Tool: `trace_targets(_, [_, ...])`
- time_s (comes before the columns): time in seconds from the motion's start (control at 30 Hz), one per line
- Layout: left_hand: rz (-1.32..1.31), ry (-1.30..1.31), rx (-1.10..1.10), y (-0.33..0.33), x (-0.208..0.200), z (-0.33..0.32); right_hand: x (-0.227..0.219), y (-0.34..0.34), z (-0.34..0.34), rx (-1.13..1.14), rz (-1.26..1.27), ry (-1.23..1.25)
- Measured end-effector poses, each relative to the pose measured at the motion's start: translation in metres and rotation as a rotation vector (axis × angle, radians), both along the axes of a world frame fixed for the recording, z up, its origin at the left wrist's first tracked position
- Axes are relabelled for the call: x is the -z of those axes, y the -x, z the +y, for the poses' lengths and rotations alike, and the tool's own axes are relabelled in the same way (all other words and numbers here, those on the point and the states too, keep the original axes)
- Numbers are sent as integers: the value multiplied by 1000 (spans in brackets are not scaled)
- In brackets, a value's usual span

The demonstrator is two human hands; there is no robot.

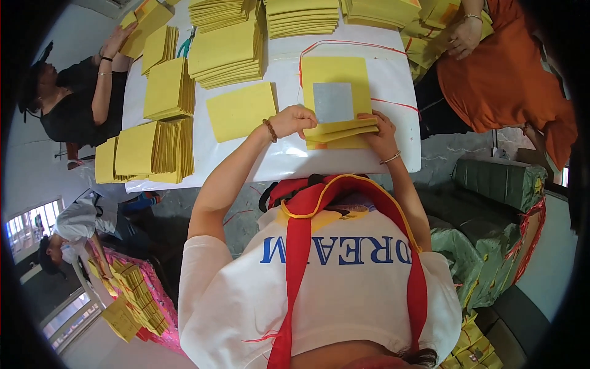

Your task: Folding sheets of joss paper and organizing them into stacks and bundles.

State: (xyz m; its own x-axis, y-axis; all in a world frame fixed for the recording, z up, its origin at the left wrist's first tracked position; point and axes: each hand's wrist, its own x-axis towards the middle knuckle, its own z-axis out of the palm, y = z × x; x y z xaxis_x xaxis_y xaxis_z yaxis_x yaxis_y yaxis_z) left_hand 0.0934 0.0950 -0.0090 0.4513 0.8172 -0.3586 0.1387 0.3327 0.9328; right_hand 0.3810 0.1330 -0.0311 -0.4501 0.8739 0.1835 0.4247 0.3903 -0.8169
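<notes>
A small stack of yellow paper sheets [340, 130] was pinched at its near corners, the left hand [294, 120] curled closed on one edge and the right hand [380, 132] pressed on the other, seemingly to keep the edges squared. It lay on the white table [393, 80], topped by a silvery foil square [333, 102].

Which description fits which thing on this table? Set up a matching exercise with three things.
1. left hand
2. right hand
3. silver square

a. on top of the yellow paper stack
b. gripping the stack's left edge, beaded bracelet at the wrist
c. on the stack's right edge, thin bangle at the wrist

Pairs: 1-b, 2-c, 3-a
</notes>
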Motion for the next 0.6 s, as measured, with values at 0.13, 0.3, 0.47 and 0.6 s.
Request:
trace_targets(0.13, [15, -9, 6, 0, -1, 2, 2, 0, 1, 34, 16, 13])
trace_targets(0.3, [1, -12, 22, 3, 4, 5, 3, 1, 4, -6, -3, -31])
trace_targets(0.47, [58, -110, 27, 0, 0, -7, 7, -1, 4, -4, 31, 24])
trace_targets(0.6, [90, -260, 26, -11, -28, -24, 11, -6, 6, -47, -3, 27])
